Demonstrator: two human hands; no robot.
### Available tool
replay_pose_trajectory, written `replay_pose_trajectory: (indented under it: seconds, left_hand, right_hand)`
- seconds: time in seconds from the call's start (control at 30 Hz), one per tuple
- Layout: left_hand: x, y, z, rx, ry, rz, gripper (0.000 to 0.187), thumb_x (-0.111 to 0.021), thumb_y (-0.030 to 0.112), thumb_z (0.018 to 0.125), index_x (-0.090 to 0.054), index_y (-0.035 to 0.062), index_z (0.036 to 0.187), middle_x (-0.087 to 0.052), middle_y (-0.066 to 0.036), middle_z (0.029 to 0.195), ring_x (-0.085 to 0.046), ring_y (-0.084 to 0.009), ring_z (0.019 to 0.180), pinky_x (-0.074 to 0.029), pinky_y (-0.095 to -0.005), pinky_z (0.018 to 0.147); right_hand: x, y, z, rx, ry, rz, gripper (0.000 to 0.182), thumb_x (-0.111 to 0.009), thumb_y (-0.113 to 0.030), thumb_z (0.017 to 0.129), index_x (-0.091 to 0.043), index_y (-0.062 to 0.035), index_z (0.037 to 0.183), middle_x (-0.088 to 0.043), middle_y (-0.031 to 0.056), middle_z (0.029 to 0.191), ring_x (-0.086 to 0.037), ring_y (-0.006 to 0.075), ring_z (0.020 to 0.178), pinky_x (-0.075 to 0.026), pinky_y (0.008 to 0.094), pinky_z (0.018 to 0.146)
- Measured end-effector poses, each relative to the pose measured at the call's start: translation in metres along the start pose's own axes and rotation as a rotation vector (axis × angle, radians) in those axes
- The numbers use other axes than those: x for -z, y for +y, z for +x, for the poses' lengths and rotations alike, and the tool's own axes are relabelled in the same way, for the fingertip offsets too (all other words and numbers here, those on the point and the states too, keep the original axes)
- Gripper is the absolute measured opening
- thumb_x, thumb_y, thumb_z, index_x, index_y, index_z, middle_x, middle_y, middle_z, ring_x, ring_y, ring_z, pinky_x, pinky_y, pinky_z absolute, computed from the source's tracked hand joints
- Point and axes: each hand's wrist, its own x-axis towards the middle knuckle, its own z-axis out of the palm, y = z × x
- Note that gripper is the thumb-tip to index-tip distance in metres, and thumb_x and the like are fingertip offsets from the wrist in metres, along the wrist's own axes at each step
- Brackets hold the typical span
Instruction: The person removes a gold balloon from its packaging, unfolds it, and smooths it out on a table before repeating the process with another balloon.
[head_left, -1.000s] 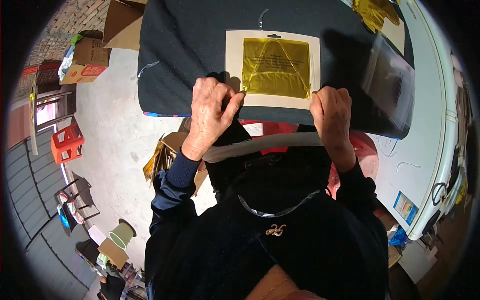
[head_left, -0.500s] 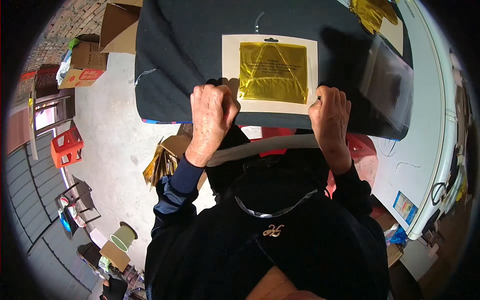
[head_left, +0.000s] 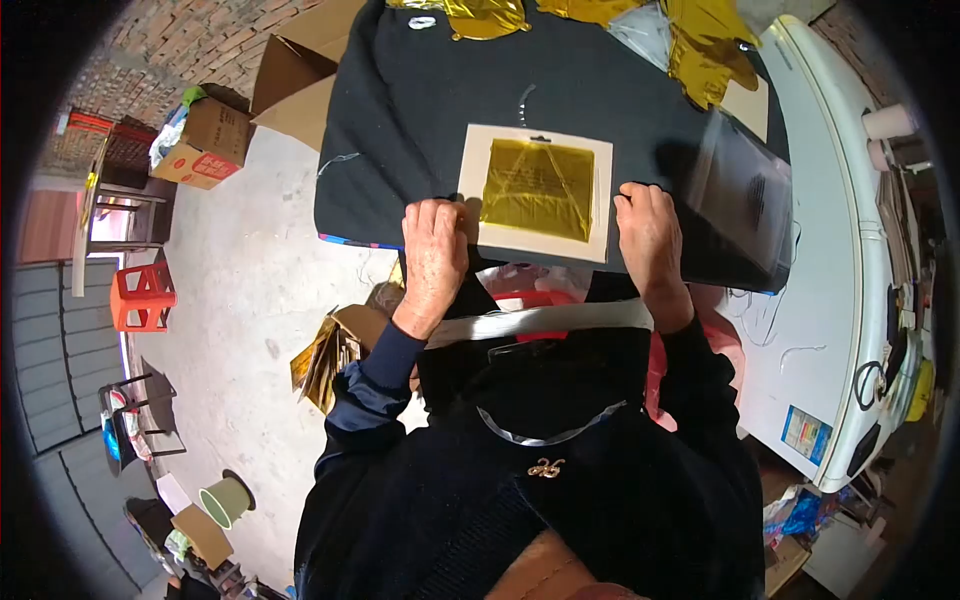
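A pale card (head_left: 478, 165) with a gold foil piece (head_left: 538, 190) folded flat on it lies on the black cloth-covered table (head_left: 400, 130). My left hand (head_left: 434, 255) is at the card's lower left edge, its fingers curled; whatever they pinch is hidden. At the right edge of the card is my right hand (head_left: 650, 238), also curled, with thumb and forefinger together and no object readable between them. Clear plastic sleeves (head_left: 738, 195) lie on the table to the right. More gold foil (head_left: 705, 55) is at the table's far side.
A white appliance lying at the right (head_left: 835, 260) borders the table. Cardboard boxes (head_left: 210, 140) and a red stool (head_left: 143, 297) stand on the floor at left. Beside my left forearm, a carton (head_left: 358, 325) holds folded gold pieces. A green bin (head_left: 226, 502) is at lower left.
The view has shifted, showing more of the table's far side. The card now appears slightly turned clockwise, and my right hand looks a little farther from its edge. Both hands stay curled.
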Motion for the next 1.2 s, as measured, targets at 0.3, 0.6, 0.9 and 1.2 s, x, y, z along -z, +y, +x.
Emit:
replay_pose_trajectory:
  seconds: [0.3, 0.6, 0.9, 1.2]
  left_hand:
    - [0.008, 0.022, -0.062, 0.744, 0.278, -0.563, 0.030, -0.074, 0.017, 0.096, -0.054, 0.0018, 0.112, -0.063, -0.009, 0.095, -0.062, -0.0194, 0.084, -0.049, -0.0318, 0.074]
    - [0.008, 0.026, -0.073, 0.944, 0.040, -1.430, 0.033, -0.058, 0.026, 0.107, -0.058, 0.0012, 0.129, -0.072, -0.010, 0.110, -0.072, -0.0186, 0.090, -0.059, -0.0304, 0.075]
    - [0.026, 0.004, -0.084, 0.858, 0.084, -1.401, 0.031, -0.056, 0.025, 0.108, -0.059, 0.0010, 0.128, -0.070, -0.009, 0.108, -0.071, -0.0193, 0.093, -0.061, -0.0306, 0.068]
    - [0.062, -0.032, -0.098, 0.859, 0.374, -1.408, 0.025, -0.057, 0.021, 0.107, -0.062, 0.0025, 0.124, -0.066, -0.003, 0.098, -0.069, -0.0144, 0.085, -0.063, -0.0297, 0.068]
  right_hand:
    - [-0.002, -0.043, -0.008, 0.017, -0.091, 0.025, 0.041, -0.077, -0.026, 0.086, -0.063, -0.0033, 0.116, -0.059, 0.0116, 0.104, -0.056, 0.0315, 0.102, -0.046, 0.0451, 0.086]
    - [0.068, -0.077, -0.002, -0.011, -0.320, 0.605, 0.045, -0.077, -0.020, 0.086, -0.061, -0.0043, 0.126, -0.060, 0.0169, 0.121, -0.059, 0.0302, 0.111, -0.048, 0.0437, 0.091]
    - [0.134, -0.095, -0.006, 0.480, -1.365, 0.911, 0.020, -0.071, -0.015, 0.089, -0.063, -0.0036, 0.104, -0.064, 0.0100, 0.107, -0.067, 0.0254, 0.106, -0.054, 0.0384, 0.092]
    - [0.053, -0.078, 0.039, -0.197, -0.791, 0.965, 0.007, -0.057, -0.006, 0.097, -0.059, -0.0017, 0.093, -0.059, 0.0080, 0.088, -0.063, 0.0238, 0.073, -0.051, 0.0335, 0.066]
